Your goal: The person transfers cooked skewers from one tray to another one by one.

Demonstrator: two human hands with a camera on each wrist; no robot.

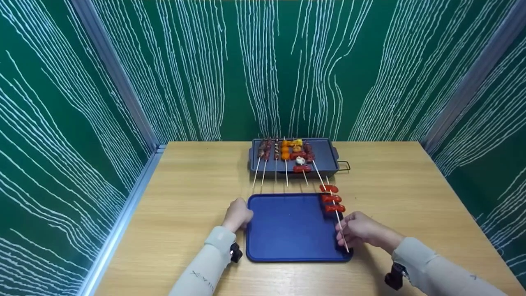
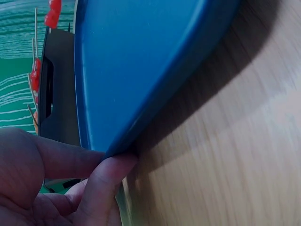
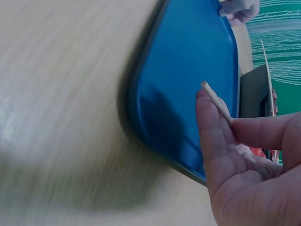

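Note:
My left hand (image 1: 238, 214) pinches the left rim of a blue tray (image 1: 287, 228); in the left wrist view the thumb and a finger close on its edge (image 2: 110, 149). Between the thumb and fingers of my right hand (image 1: 362, 230) is the bare lower end of a skewer (image 1: 338, 222), its stick tip (image 3: 214, 100) poking past the fingertips in the right wrist view. Red sausage-like pieces (image 1: 332, 199) are threaded on it, over the tray's upper right corner. That skewer points away from me, toward the grill (image 1: 325, 158).
Several skewers lie side by side on the dark grill, sticks jutting over its front edge: brown meat pieces (image 1: 263, 149), orange balls (image 1: 285, 150) and a mixed one with a white piece (image 1: 300, 161). A wire handle (image 1: 345, 165) sticks out right. Green patterned walls (image 1: 357, 111) enclose the wooden table (image 1: 181, 197).

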